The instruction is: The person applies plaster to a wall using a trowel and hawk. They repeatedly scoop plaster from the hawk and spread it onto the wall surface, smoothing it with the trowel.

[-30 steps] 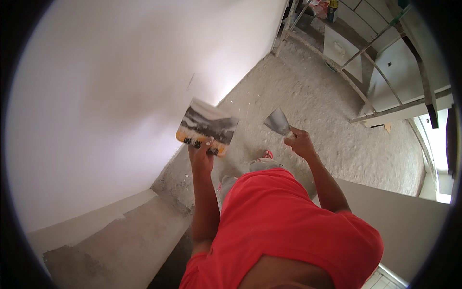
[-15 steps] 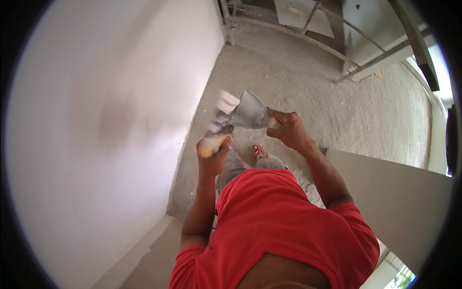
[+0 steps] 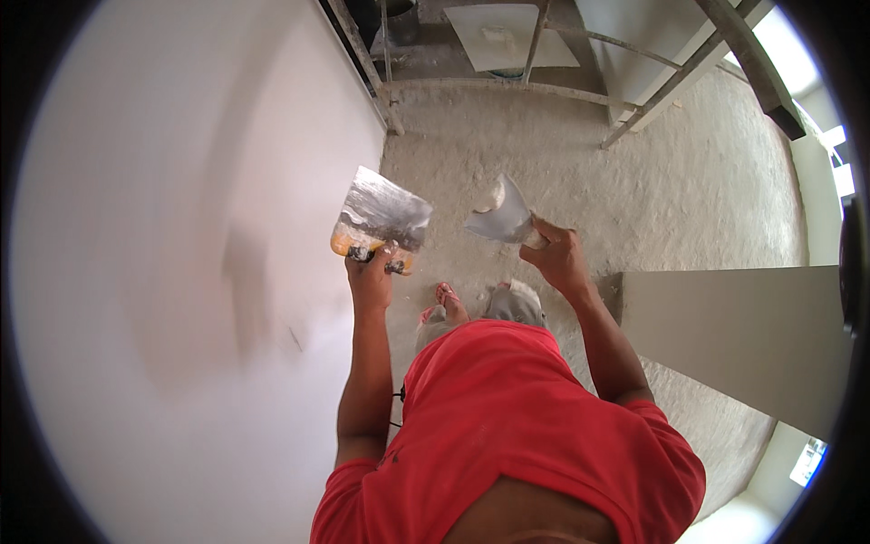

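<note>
A wide, square-bladed putty knife [image 3: 382, 208] with a yellow and black handle is gripped in my left hand [image 3: 372, 281], close to the white wall [image 3: 181, 272]. Greyish-white smears cover its blade, which faces up. My right hand [image 3: 559, 260] is closed round the short handle of a smaller flared scraper [image 3: 505, 218]. A lump of white filler [image 3: 495, 196] sits at the edge of that scraper's blade. The two tools are apart, with bare floor showing between them. Dark smudges and a short scratch mark the wall.
A metal scaffold frame [image 3: 507, 88] stands ahead, with a white board [image 3: 512, 36] and a dark bucket [image 3: 403, 23] beyond it. Rough grey concrete floor [image 3: 689, 199] lies beneath me. To my right a pale panel [image 3: 734, 331] juts in. A dark beam [image 3: 757, 68] crosses at upper right.
The two tools, close together before, have moved apart. My left hand has gone up and left toward the wall, its blade now facing up. White filler now shows on the right scraper. The view has turned.
</note>
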{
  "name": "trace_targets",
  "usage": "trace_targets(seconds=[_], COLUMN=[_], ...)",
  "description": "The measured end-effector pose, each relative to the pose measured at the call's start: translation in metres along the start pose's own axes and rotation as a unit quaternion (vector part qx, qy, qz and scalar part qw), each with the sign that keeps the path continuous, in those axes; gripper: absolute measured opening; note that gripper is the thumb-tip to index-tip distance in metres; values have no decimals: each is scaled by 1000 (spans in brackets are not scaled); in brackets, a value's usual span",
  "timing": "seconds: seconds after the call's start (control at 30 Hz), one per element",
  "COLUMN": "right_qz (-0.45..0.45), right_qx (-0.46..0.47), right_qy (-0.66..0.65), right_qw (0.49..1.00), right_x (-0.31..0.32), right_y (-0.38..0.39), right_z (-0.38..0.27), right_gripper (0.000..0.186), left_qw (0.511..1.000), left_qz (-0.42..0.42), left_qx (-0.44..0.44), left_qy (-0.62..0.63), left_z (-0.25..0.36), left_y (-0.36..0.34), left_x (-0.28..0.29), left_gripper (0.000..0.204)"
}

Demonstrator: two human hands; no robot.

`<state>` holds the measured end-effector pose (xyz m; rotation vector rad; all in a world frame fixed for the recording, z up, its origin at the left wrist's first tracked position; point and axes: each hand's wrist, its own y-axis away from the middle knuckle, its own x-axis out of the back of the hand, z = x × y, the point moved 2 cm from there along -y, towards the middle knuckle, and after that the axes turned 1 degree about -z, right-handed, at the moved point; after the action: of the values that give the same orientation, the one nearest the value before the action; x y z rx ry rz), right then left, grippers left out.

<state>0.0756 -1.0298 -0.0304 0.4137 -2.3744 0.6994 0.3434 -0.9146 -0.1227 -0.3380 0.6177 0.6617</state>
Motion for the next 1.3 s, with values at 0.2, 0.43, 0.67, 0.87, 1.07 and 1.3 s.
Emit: trace_targets(seconds=[0.2,0.43,0.67,0.87,1.07,1.3], right_qz=[-17,49,58,25,-14,-10], right_qx=[-143,-185,-147,-172,-173,-201], right_qy=[9,-2,-1,-79,-86,-101], right_qw=[990,981,987,982,981,974], right_x=[64,39,10,5,25,24], right_y=[-67,-65,-80,-78,-100,-103], right_z=[3,39,75,119,119,142], right_gripper=[45,46,46,32,27,25], left_qw=[997,842,712,742,764,736], left_qz=[-15,-65,-40,82,89,81], left_qx=[55,72,147,258,262,279], left_qy=[45,-531,-685,-613,-583,-611], left_z=[54,-28,-195,-221,-214,-217], left_y=[-79,-142,-136,-77,-69,-98], left_x=[-120,-16,218,250,218,203], left_gripper=[51,23,34,34,35,37])
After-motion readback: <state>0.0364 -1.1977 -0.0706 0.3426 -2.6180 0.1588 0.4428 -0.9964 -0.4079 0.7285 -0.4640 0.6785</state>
